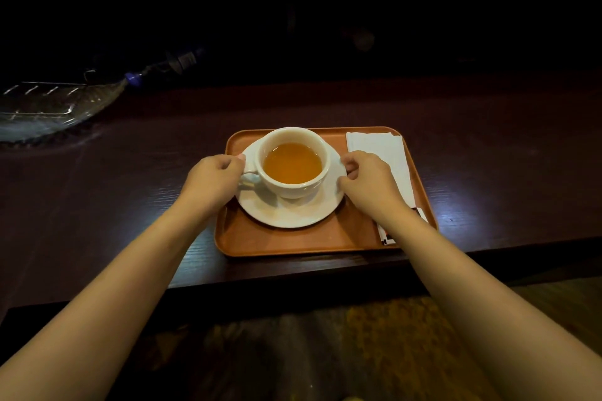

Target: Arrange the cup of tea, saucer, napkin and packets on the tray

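An orange-brown tray (293, 241) lies on the dark table. On its left half a white saucer (290, 213) carries a white cup (293, 161) of amber tea, handle pointing left. My left hand (213, 177) pinches the saucer's left rim beside the handle. My right hand (366, 177) pinches the saucer's right rim. A white napkin (384, 150) lies along the tray's right side. Packets (387, 236) show at the tray's near right corner, mostly hidden under my right forearm.
The dark wooden table (130, 205) has its front edge just below the tray. A clear plastic bottle (55, 104) with a blue cap lies on its side at the far left. Behind the table the background is dark.
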Available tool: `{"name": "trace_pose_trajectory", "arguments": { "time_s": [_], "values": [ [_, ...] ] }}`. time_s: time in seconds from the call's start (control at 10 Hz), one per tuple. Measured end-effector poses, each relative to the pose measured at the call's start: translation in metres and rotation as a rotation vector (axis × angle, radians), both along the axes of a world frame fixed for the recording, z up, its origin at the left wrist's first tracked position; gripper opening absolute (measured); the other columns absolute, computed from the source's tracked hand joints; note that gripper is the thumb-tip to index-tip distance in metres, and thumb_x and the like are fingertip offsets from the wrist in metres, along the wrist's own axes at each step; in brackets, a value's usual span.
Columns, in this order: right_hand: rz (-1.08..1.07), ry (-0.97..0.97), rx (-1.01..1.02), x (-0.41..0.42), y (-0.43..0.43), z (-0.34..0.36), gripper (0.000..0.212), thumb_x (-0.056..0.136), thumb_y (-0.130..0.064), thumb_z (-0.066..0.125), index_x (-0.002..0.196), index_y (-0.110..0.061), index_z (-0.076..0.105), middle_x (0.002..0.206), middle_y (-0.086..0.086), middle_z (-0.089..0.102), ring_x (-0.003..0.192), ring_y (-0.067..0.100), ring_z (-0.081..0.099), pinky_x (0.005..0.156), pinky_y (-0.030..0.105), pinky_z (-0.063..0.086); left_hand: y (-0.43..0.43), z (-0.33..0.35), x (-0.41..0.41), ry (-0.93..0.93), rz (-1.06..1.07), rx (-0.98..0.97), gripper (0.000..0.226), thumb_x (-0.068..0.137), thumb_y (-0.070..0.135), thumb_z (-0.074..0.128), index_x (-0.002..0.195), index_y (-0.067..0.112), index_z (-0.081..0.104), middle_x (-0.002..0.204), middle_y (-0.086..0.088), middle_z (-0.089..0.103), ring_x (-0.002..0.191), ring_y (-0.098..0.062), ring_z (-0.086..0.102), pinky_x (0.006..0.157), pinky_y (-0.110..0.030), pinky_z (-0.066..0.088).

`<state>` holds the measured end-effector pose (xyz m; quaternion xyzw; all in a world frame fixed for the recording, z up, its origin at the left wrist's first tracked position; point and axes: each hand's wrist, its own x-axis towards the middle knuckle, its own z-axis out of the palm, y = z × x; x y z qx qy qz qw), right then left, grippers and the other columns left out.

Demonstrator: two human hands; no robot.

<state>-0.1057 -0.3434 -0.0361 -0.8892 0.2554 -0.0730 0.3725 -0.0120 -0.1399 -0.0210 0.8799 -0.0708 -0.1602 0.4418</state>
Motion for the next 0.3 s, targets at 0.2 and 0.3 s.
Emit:
{"name": "trace_pose_trajectory", "arguments": {
  "time_s": [0.2,0.3],
  "values": [
    [0.105,0.071,-0.101,0.004,-0.003,0.007,0.035,0.083,-0.013,0.058,0.117,-0.011,0.053,0.118,0.013,0.053,0.102,0.026,0.054,0.08,0.027,0.041,0.003,0.013,0.009,-0.105,-0.09,0.158,0.035,0.091,0.039,0.041,0.108,0.02,0.064,0.099,-0.006,0.068,0.096,-0.023,0.061,0.08,-0.033,0.047],
    [0.175,0.134,-0.203,0.0,-0.005,0.022,0.026,0.083,-0.018,0.056,0.107,-0.008,0.052,0.117,0.018,0.051,0.11,0.035,0.047,0.086,0.038,0.042,0.004,0.032,0.012,-0.228,-0.048,0.242,0.037,0.091,0.035,0.044,0.118,0.015,0.06,0.118,-0.011,0.066,0.111,-0.028,0.057,0.082,-0.029,0.04]
  ]
}}
